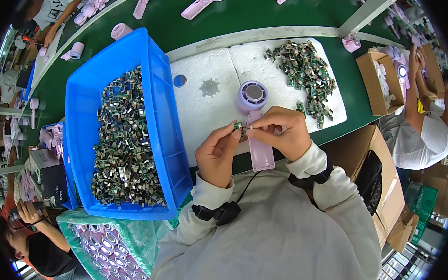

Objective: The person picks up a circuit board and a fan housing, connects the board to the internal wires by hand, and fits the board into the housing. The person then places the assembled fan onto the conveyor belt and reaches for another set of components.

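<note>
While pinching a small green circuit board (238, 126) between thumb and forefinger of the left hand (216, 155), holds the right hand (286, 131) just to the right of that grip, with thumb and forefinger nearly together beside the board; cannot tell whether anything thin is caught between them. Has a lilac handheld fan (252, 93) lying beneath the grip, with round head just beyond over a white foam sheet (193, 103) and open handle shell (261, 157) running back toward the body. Has a blue bin (167, 128) of loose circuit boards (124, 146) left of the grip, and a smaller heap of boards (309, 73) beyond it to the right.
</note>
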Demonstrator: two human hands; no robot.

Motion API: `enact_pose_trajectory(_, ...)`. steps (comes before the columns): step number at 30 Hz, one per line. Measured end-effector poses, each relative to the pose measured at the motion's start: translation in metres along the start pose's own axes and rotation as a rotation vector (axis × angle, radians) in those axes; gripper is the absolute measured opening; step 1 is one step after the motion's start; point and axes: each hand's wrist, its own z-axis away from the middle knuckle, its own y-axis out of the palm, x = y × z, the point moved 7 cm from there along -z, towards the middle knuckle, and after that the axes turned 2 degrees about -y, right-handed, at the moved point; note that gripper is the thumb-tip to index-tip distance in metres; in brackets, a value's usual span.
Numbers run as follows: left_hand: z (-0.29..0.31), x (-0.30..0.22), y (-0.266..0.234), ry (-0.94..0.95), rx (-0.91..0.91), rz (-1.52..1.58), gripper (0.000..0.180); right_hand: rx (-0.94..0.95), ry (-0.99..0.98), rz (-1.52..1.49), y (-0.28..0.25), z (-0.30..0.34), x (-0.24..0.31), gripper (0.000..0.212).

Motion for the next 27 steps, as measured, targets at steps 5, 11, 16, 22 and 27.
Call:
enact_pose_trajectory(5, 0.001, -0.003, 0.002, -0.065, -0.036, -0.008, 0.023, -0.041, -0.204, 0.148, 0.001, 0.005, 0.013, 0.018)
enact_pose_trajectory(11, -0.002, -0.001, -0.002, -0.043, -0.025, 0.043, 0.024, 0.053, -0.23, 0.172, -0.002, 0.0, 0.016, 0.02)
enact_pose_trajectory(16, 0.0, -0.001, -0.001, -0.014, 0.029, -0.037, 0.024, 0.116, -0.122, 0.174, -0.008, -0.005, 0.017, 0.018)
enact_pose_trajectory(22, 0.003, -0.004, 0.004, 0.087, 0.059, -0.112, 0.025, 0.116, -0.203, 0.31, -0.007, -0.008, 0.022, 0.015)
enact_pose_trajectory(27, 0.005, -0.007, 0.004, 0.139, 0.07, -0.253, 0.025, 0.202, -0.435, 0.41, -0.009, -0.013, 0.034, 0.015)
